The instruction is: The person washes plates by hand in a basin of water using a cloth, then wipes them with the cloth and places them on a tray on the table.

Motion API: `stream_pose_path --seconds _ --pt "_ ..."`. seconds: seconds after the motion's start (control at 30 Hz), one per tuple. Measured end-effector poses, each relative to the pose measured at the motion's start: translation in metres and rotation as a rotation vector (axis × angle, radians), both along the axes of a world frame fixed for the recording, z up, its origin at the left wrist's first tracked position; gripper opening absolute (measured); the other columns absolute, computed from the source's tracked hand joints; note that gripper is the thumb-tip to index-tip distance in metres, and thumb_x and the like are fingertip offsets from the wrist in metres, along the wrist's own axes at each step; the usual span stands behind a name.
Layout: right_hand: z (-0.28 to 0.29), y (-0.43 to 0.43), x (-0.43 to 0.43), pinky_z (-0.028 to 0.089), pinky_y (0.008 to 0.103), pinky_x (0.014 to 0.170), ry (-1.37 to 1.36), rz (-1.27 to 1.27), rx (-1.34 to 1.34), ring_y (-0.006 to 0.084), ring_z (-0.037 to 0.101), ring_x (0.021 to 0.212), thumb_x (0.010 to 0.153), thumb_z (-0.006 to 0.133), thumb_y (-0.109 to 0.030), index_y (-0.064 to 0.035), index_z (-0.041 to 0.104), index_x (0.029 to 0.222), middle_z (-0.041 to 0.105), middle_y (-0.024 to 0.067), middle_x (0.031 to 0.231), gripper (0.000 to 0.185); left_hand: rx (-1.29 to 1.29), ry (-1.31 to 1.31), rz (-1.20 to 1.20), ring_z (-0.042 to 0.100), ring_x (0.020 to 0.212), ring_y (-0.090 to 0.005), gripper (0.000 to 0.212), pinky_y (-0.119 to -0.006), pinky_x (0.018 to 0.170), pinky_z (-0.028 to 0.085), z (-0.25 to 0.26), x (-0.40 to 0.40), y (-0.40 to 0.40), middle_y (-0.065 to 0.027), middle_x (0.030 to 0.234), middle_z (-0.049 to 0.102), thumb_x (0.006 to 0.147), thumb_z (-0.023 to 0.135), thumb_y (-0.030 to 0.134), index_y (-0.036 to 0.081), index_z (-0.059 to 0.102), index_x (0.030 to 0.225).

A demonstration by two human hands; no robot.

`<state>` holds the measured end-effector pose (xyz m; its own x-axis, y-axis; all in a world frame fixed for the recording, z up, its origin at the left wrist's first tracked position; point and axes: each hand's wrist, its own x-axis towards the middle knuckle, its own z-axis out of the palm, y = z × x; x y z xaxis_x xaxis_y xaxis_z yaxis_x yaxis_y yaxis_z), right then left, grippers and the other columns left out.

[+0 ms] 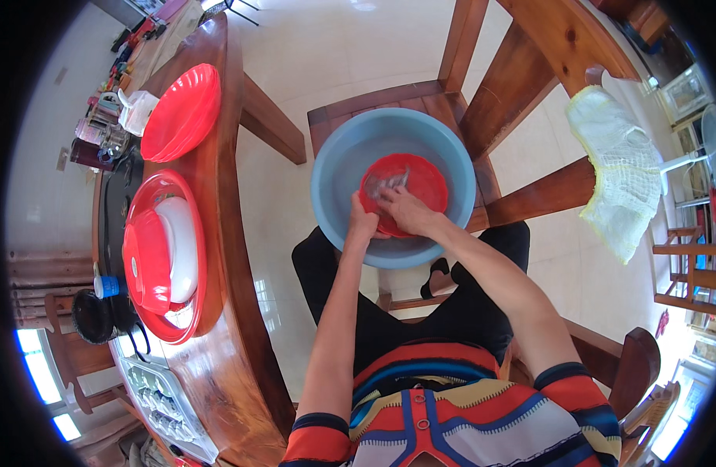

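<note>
A blue plastic basin (334, 146) stands on the seat of a wooden chair in front of me. Inside it is a red plastic dish with a scalloped rim (431, 184). My left hand (363, 219) grips the dish by its near left edge. Over the inside of the dish lies my right hand (401, 204), its fingers on a blurred greyish-white item (387, 182), perhaps a cloth or mesh scrubber. I cannot tell whether the fingers close around it.
On the wooden table (232, 233) at left are stacked red scalloped dishes (185, 117), a red basin (200, 257) holding red and white bowls, and a clear plastic tray (171, 408). A pale gauze cloth (617, 157) hangs on the chair's back (574, 41).
</note>
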<state>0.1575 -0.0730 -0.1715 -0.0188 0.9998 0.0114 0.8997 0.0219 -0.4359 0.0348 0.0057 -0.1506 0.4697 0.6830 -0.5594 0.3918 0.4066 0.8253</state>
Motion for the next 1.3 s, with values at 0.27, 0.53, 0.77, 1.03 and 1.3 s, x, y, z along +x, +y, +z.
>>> stream_pose_path --seconds 0.27,0.53,0.77,1.03,1.3 --pt "0.044 -0.026 0.025 0.047 0.0440 0.085 -0.063 -0.114 -0.422 0.0365 0.053 0.105 0.076 0.060 -0.005 -0.0041 0.067 0.095 0.052 0.0169 0.112 0.020 0.195 0.141 -0.029 0.061 0.051 -0.0259 0.057 -0.033 0.036 0.049 0.017 0.004 -0.004 -0.0200 0.102 0.059 0.078 0.044 -0.004 0.010 0.031 0.132" --pt "-0.009 0.019 0.025 0.047 0.0460 0.087 -0.023 -0.432 -0.073 0.0385 0.051 0.105 0.079 0.063 -0.017 -0.0011 0.057 0.112 0.046 0.0182 0.122 0.037 0.002 0.224 -0.092 0.057 0.044 -0.0283 0.066 -0.035 0.034 0.048 0.009 -0.001 0.004 -0.0238 0.097 0.058 0.076 0.036 -0.004 0.013 0.017 0.137" --pt "-0.026 0.016 -0.005 0.045 0.0421 0.087 -0.017 0.093 -0.006 0.0332 0.048 0.106 0.078 0.055 -0.006 -0.0017 0.064 0.102 0.053 0.0158 0.114 0.026 -0.041 0.092 -0.083 0.062 0.059 -0.0338 0.068 -0.034 0.033 0.050 0.007 0.007 0.001 -0.0262 0.117 0.048 0.076 0.032 -0.005 0.016 0.014 0.138" --pt "0.025 -0.026 0.023 0.049 0.0424 0.084 0.026 -0.082 -0.442 0.0386 0.055 0.101 0.075 0.059 -0.003 0.0026 0.064 0.098 0.055 0.0197 0.108 0.024 0.094 0.167 -0.067 0.063 0.059 -0.0309 0.066 -0.033 0.034 0.051 0.020 -0.001 -0.002 -0.0247 0.116 0.052 0.077 0.035 -0.005 0.013 0.016 0.138" --pt "-0.002 0.016 0.030 0.046 0.0458 0.090 0.117 -0.398 -0.057 0.0407 0.047 0.113 0.077 0.063 -0.007 0.0017 0.058 0.110 0.042 0.0224 0.128 0.035 0.042 0.071 -0.080 0.063 0.064 -0.0324 0.067 -0.033 0.036 0.054 0.019 0.000 -0.001 -0.0221 0.122 0.046 0.076 0.038 -0.008 0.014 0.018 0.136"
